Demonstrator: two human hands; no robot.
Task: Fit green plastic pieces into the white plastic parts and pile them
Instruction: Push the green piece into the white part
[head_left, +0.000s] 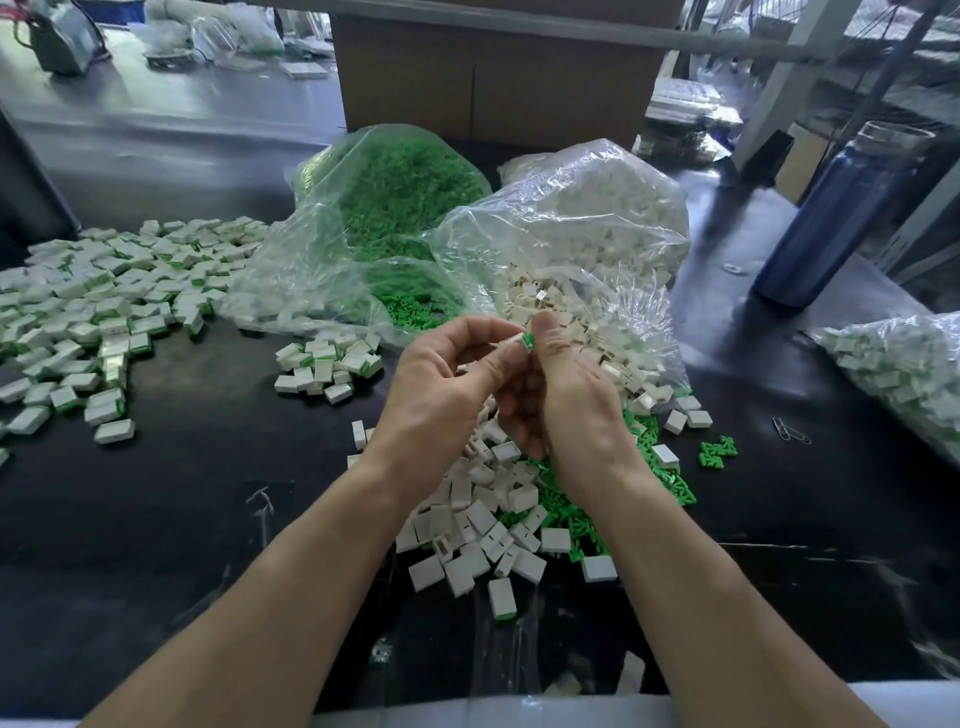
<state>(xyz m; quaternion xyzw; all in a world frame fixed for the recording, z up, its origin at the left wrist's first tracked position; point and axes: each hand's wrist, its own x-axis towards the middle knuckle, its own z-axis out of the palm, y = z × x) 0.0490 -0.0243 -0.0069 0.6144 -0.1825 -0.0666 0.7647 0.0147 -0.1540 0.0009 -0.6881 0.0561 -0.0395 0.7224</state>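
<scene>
Black worktop (182, 493) was pretty much buried at that point. Straight ahead sat two clear bags, one stuffed with green pieces (395, 192) and the other with white parts (587, 218), both spilling open toward me, with a cardboard box (498, 78) behind them. Off to my left was the big spread of finished ones (98, 306), white with a green edge showing, plus a smaller clump (327, 364) closer in. Right under my wrists lay a loose heap of empty white shells (478, 514) mixed over scattered green inserts (654, 467).

My left hand (441, 389) was pinching a white part (511, 342) between thumb and fingertips, up above the heap. My right hand (566, 395) was pressed right against it, thumb on a green piece (529, 341) at the end of that white part. How far in it sat, I couldn't tell, too small and half hidden by my thumb.

Blue bottle (836, 218) stood on the far right, another bag of done pieces (904, 374) beside it, and a paperclip (789, 430) lay near that.
</scene>
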